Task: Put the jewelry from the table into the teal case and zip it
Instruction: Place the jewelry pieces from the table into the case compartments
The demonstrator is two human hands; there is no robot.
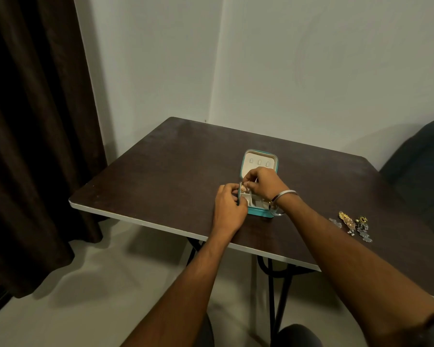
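**Gold piece held over the open teal case**

The teal case [257,213] lies open near the middle of the dark brown tabletop [161,176], its lid [259,160] standing up to show a cream lining with three small hook-like fittings. The base has cream compartments. No brand or writing can be read anywhere.

The left hand [227,209] curls against the case's left edge, fingers bent. The right hand [261,182], a silver bangle [285,195] on its wrist, pinches a small round gold ornament [243,188] just above the base's left corner. More jewelry [353,225], gold, dark and clear pieces, lies in a loose heap well to the right on the tabletop.
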